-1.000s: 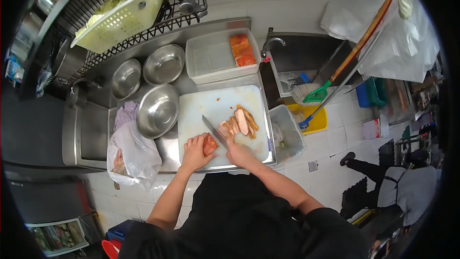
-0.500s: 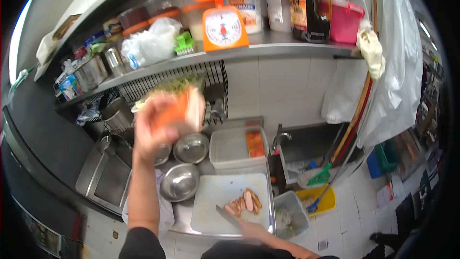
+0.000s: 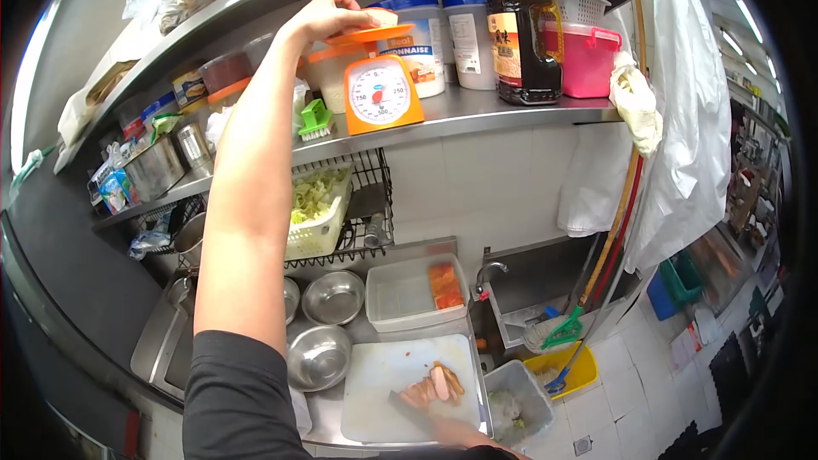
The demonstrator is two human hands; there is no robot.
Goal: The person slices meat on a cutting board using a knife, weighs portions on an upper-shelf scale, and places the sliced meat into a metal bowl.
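My left hand [image 3: 336, 15] is raised to the orange plate on top of the kitchen scale [image 3: 381, 94], its fingers closed on a pale piece of food [image 3: 383, 15] at the plate. Low in the view, my right hand [image 3: 452, 433] is blurred and wrapped round the handle of a knife [image 3: 411, 411]. The knife blade lies by sliced cooked meat [image 3: 439, 385] on the white cutting board [image 3: 371, 400]. How much of the food touches the scale plate is partly hidden by my fingers.
Metal bowls [image 3: 334, 296] and a plastic tub [image 3: 405, 311] with an orange-red piece stand behind the board. A rack holds a basket of chopped greens [image 3: 319, 234]. Beside the scale are jars and a dark bottle [image 3: 528, 51]. A sink [image 3: 545, 281] and bins lie right.
My left hand has moved up from above the bowls to the scale plate with the food. The view has shifted slightly. My right hand stays at the board with the knife.
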